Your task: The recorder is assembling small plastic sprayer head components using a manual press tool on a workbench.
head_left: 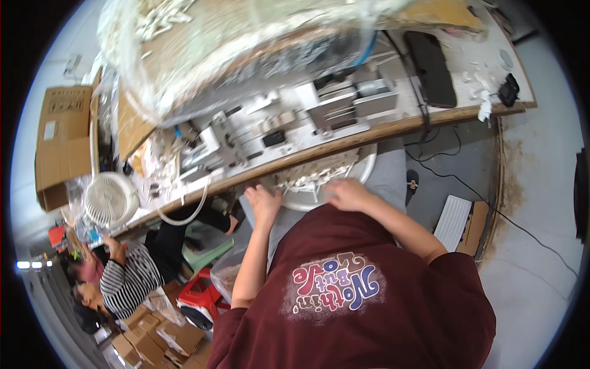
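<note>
A round white basin (370,165) holds a heap of small white plastic parts (316,177) under the table's front edge, close to my body. At the basin's left side is my left hand (264,202), with its thumb apart from the fingers and nothing visible in it. My right hand (349,195) reaches over the near right part of the basin, its bent fingertips beside the white parts. Those fingertips are blurred, so I cannot see whether they pinch a part. Grey cloth (388,175) lies around and below the basin.
On the workbench (344,142) stand metal fixtures (350,101) and a clamp-like device (212,150). Beyond them lies a large clear plastic bag (246,55). A dark phone (430,67) rests at the right, a white fan (110,200) at the left. A person in stripes (132,280) sits nearby.
</note>
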Demonstrator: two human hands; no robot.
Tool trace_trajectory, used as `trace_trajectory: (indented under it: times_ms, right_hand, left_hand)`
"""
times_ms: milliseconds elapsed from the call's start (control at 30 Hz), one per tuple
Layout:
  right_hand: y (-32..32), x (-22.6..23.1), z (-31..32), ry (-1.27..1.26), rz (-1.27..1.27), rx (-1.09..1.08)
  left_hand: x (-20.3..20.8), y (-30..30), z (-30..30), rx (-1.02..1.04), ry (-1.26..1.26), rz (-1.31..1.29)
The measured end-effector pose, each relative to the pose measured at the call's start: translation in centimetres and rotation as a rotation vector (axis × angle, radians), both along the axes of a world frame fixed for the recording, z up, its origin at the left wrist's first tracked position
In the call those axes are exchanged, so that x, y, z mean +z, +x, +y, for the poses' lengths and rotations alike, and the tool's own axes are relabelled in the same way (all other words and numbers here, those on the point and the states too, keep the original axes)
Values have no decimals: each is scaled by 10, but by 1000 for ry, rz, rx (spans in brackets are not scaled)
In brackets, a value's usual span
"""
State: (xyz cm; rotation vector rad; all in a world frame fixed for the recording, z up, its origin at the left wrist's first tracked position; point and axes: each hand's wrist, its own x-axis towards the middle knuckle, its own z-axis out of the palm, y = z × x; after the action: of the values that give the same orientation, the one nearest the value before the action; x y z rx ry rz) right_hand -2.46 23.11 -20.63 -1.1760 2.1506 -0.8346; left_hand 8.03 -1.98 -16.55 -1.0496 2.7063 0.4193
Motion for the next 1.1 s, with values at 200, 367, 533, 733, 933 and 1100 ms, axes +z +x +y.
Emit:
trace_trajectory:
  times_ms: [200,367,533,733,933,1100]
  right_hand:
    - [-2,-1,16,73,69,239]
    - [-18,18,6,179,-27,188]
    - [-16,32,8,278,-82,188]
    - [-1,23,7,233,-103,157]
    - [15,40,8,84,-136,56]
    - [2,132,-17,-355,-291,-75]
  left_hand:
    - [27,-30,49,-511,211,185]
    - [12,-27,75,-750,453,-73]
    - [26,-41,80,-766,467,-205]
    - [49,-13,70,-744,521,-2]
    - [112,-9,49,-761,517,269]
    - [156,-22,31,-824,478,608]
